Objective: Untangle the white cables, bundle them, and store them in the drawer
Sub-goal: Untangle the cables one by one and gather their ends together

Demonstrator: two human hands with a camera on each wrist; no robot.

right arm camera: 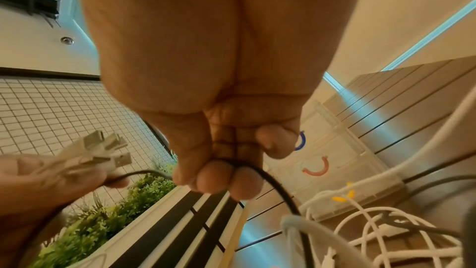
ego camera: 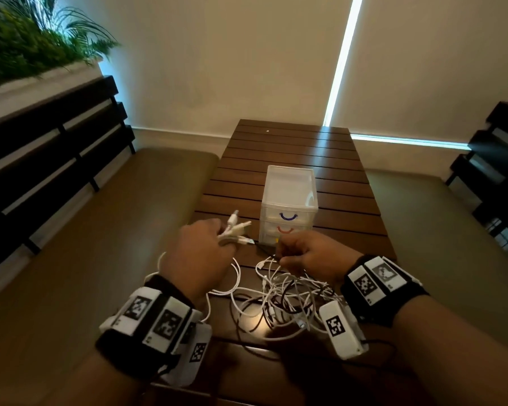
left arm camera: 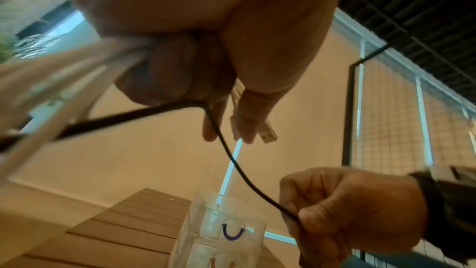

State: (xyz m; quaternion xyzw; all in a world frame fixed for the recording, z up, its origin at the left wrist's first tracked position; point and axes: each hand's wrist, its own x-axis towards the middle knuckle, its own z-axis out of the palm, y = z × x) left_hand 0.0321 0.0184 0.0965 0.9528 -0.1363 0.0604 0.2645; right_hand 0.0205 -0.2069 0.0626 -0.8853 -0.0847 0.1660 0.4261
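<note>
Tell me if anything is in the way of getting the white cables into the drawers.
Yes. A black cable runs from the left hand, which grips the white cables, to the right hand. The drawers look closed.

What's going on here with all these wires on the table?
A person is sorting a tangle of cables. Their left hand grips a bunch of white cable ends, while the right hand pinches a black cable running between both hands. Most white cables still lie knotted on the wooden table. The small plastic drawer unit behind stands closed.
</note>
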